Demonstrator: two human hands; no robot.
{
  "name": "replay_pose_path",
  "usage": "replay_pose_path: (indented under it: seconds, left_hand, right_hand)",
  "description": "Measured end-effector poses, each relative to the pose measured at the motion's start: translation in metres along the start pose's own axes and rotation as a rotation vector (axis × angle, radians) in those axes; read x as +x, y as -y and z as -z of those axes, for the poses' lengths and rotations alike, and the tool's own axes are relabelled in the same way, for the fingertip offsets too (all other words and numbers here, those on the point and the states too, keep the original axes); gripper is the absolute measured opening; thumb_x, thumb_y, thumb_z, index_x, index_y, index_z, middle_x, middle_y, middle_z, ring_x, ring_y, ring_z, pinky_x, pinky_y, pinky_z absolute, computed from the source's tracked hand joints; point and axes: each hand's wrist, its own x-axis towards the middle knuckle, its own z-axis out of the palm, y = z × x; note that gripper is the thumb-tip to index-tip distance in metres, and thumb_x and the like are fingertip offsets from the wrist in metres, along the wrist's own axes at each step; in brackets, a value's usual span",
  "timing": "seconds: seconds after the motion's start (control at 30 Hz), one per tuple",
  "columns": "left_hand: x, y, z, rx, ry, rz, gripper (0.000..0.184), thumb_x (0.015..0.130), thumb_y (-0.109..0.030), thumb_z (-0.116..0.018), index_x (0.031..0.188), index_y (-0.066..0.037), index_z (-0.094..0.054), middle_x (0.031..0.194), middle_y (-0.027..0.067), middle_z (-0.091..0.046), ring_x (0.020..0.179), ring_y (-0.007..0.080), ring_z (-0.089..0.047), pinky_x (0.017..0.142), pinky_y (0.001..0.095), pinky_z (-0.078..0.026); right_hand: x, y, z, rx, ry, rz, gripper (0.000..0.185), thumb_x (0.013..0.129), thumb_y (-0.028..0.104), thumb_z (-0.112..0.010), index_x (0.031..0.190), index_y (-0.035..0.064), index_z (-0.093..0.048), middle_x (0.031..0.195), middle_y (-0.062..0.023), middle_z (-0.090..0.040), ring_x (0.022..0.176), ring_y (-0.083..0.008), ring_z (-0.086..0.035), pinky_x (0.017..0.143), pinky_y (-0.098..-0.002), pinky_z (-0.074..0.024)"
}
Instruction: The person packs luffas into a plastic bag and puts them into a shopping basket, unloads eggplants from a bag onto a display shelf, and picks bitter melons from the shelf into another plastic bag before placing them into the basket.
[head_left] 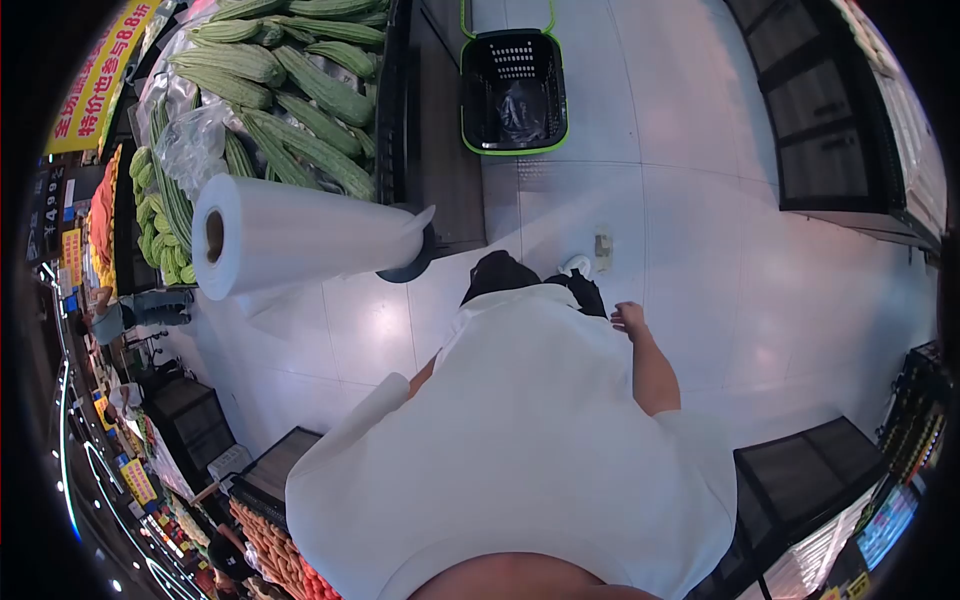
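My right hand (628, 320) hangs at my side, beside my dark trousers, its fingers loosely apart with nothing in them. Of my left arm only a bit of forearm (424, 378) shows past the sleeve; the hand is hidden behind my white shirt. To the front left, a large roll of clear plastic bags (320, 235) sits on a dark holder at the corner of a produce stand, its loose end sticking out. Ridged gourds (320, 85) are piled behind the roll. Neither hand visibly touches the roll or the gourds.
A black shopping basket (515, 60) with a green rim stands on the floor ahead, a dark crumpled item inside. Crumpled clear plastic (195, 135) lies on the gourds. Dark cabinets (825, 110) stand at right. Carrots (270, 550) fill a stand behind left. Another person (150, 310) is at far left.
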Motion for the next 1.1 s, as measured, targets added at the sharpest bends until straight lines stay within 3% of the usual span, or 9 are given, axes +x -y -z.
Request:
replay_pose_path:
  seconds: [0.33,0.4,0.53,0.67,0.77,0.87,0.97,1.03,1.1]
  left_hand:
    - [0.055,-0.119,-0.085,0.011,-0.012,-0.074,0.032,0.085,-0.029,-0.049,0.093,-0.002,-0.065,0.091,0.0186,-0.063,0.087,0.032,-0.061,0.077,0.0388,-0.048]
    - [0.076,-0.14,-0.103,-0.002,-0.005,-0.089,0.032,0.085,-0.029,-0.049,0.094,-0.002,-0.065,0.094,0.019,-0.063,0.09,0.0327,-0.061,0.079,0.0392,-0.048]
    - [0.126,-0.184,-0.144,-0.038,0.024,-0.144,0.033,0.085,-0.029,-0.05,0.098,-0.003,-0.065,0.1,0.0198,-0.063,0.095,0.034,-0.061,0.082,0.0399,-0.048]
    - [0.167,-0.219,-0.176,-0.146,-0.031,-0.191,0.034,0.085,-0.029,-0.051,0.101,-0.004,-0.066,0.105,0.0206,-0.064,0.1,0.0353,-0.06,0.085,0.0406,-0.048]
    - [0.165,-0.24,-0.192,-0.21,-0.107,-0.227,0.035,0.085,-0.03,-0.052,0.104,-0.004,-0.067,0.11,0.0211,-0.064,0.104,0.0363,-0.06,0.088,0.0411,-0.048]
    - [0.137,-0.261,-0.202,0.042,-0.14,-0.304,0.033,0.085,-0.025,-0.052,0.107,-0.005,-0.067,0.109,0.0221,-0.064,0.104,0.0358,-0.06,0.088,0.0402,-0.048]
    - [0.097,-0.276,-0.239,-0.45,-0.224,0.02,0.031,0.089,-0.023,-0.05,0.107,-0.004,-0.066,0.105,0.0182,-0.066,0.098,0.0317,-0.063,0.084,0.0387,-0.05]
    - [0.058,-0.294,-0.267,-0.596,-0.214,0.255,0.031,0.09,-0.023,-0.05,0.107,-0.004,-0.066,0.105,0.0179,-0.066,0.098,0.0314,-0.063,0.084,0.0386,-0.05]
    - [0.026,-0.325,-0.292,-0.697,-0.2,0.475,0.031,0.09,-0.023,-0.049,0.107,-0.004,-0.066,0.105,0.0177,-0.066,0.097,0.0311,-0.063,0.084,0.0385,-0.05]
  right_hand:
    - [0.037,0.138,0.042,-0.119,0.113,0.085,0.028,0.086,0.021,-0.054,0.107,0.0043,-0.061,0.089,-0.0131,-0.067,0.081,-0.0241,-0.065,0.073,-0.0376,-0.052]
    - [0.082,0.141,0.046,-0.443,0.159,0.356,0.029,0.085,0.024,-0.056,0.102,0.0038,-0.068,0.086,-0.0124,-0.068,0.08,-0.023,-0.065,0.074,-0.0346,-0.0509]
    - [0.115,0.21,0.085,-0.694,-0.008,0.486,0.031,0.081,0.024,-0.06,0.099,0.001,-0.07,0.084,-0.0122,-0.07,0.078,-0.021,-0.064,0.073,-0.0311,-0.0503]
    - [0.105,0.331,0.132,-0.407,-0.022,0.142,0.025,0.086,0.025,-0.055,0.099,0.0065,-0.066,0.082,-0.0076,-0.065,0.073,-0.0201,-0.062,0.068,-0.0343,-0.0494]
    - [0.131,0.402,0.156,-0.451,0.037,0.136,0.024,0.088,0.023,-0.05,0.104,0.0088,-0.061,0.084,-0.0053,-0.062,0.073,-0.0184,-0.06,0.067,-0.0344,-0.0488]
    - [0.152,0.473,0.153,-0.617,0.073,0.136,0.025,0.087,0.021,-0.05,0.106,0.0083,-0.06,0.086,-0.0065,-0.063,0.074,-0.0184,-0.061,0.067,-0.0348,-0.0492]
    - [0.19,0.532,0.128,-0.85,0.156,0.18,0.022,0.086,0.02,-0.053,0.1,0.0083,-0.063,0.082,-0.006,-0.064,0.073,-0.0169,-0.06,0.067,-0.0335,-0.0495]
    - [0.267,0.55,0.11,-1.15,0.215,0.49,0.021,0.084,0.021,-0.056,0.093,0.0047,-0.064,0.078,-0.0091,-0.066,0.072,-0.0222,-0.063,0.066,-0.0346,-0.0499]
    - [0.275,0.615,0.03,-1.259,0.303,0.841,0.022,0.083,0.023,-0.058,0.09,0.0029,-0.064,0.078,-0.0144,-0.066,0.076,-0.0298,-0.065,0.068,-0.038,-0.0498]
